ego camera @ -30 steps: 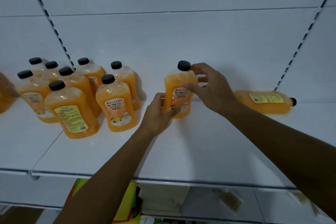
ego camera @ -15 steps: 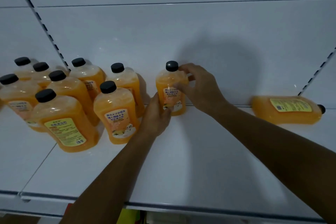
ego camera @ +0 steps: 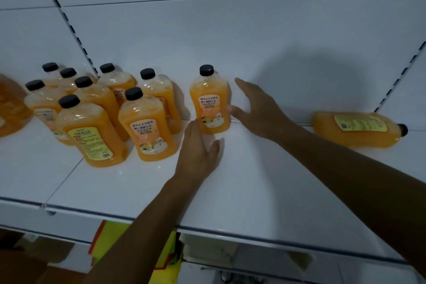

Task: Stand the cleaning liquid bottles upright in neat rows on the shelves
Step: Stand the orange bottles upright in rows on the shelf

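nine upright bottles (ego camera: pixel 210 101), one bottle lying flat (ego camera: pixel 359 130), two open hands (ego camera: pixel 258 108)

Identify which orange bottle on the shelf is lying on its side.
The bottle at far right, by itself against the back wall, lies flat with its black cap pointing right. All the others stand upright, caps up.

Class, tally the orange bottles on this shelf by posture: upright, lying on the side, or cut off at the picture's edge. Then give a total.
Upright bottles: 9
Lying bottle: 1
Cut-off bottle, posture unclear: 1
Total: 11
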